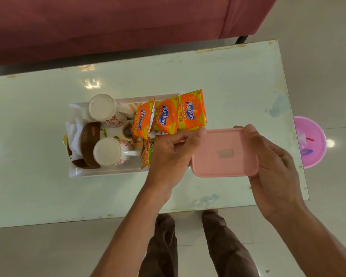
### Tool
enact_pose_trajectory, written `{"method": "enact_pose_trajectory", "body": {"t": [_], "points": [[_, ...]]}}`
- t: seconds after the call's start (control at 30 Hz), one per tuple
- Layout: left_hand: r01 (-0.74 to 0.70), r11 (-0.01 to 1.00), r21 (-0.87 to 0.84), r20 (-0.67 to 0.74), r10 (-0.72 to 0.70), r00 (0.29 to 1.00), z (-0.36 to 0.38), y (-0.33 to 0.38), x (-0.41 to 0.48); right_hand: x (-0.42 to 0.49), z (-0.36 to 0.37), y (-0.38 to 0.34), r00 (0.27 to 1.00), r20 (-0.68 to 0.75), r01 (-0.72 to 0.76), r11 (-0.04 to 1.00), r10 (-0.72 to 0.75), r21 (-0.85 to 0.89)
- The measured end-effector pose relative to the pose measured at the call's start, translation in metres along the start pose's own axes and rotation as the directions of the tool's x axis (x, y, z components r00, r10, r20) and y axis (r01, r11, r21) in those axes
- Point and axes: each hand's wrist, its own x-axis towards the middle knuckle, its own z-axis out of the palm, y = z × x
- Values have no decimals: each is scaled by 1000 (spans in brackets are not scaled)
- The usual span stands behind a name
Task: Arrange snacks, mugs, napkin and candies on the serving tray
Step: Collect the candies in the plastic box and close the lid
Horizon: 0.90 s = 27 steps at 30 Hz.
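Most of the job looks done — mugs (105, 110), napkin (73, 129) and snack packets (178, 114) already sit on the serving tray (108, 172) — while both hands' fingers (190, 136) clasp a pink lidded box (224, 152) above the counter (38, 196), perhaps the candies.

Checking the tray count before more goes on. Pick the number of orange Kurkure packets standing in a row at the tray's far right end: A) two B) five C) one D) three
D: three orange Kurkure packets stand side by side at the far right end of the white tray, just beyond the pink lid held between the left hand and the right hand.
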Motion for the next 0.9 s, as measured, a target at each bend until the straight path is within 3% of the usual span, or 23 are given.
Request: {"method": "enact_pose_trajectory", "body": {"t": [0.1, 0.27, 0.43, 0.67, 0.9], "points": [[29, 1000, 10, 17, -29, 999, 3, -3, -1, 5, -1, -2, 1000, -30, 2, 1000, -3, -16], [115, 992, 52, 208, -123, 970, -4, -5, 2, 17, -7, -8, 999, -18, 33, 999, -33, 12], [108, 990, -89, 154, -93, 984, -2, -9, 5, 16, -13, -6, 991, 128, -30, 998, 38, -63], [32, 996, -86, 70, -26, 997, 8, -17, 1, 19, -15, -6, 998, 51, 45, 964, -33, -263], [42, 997, 70, 205, -55, 977, 16, -17, 4, 37, -32, -31, 980, 185, 138, 909, -69, -394]]}}
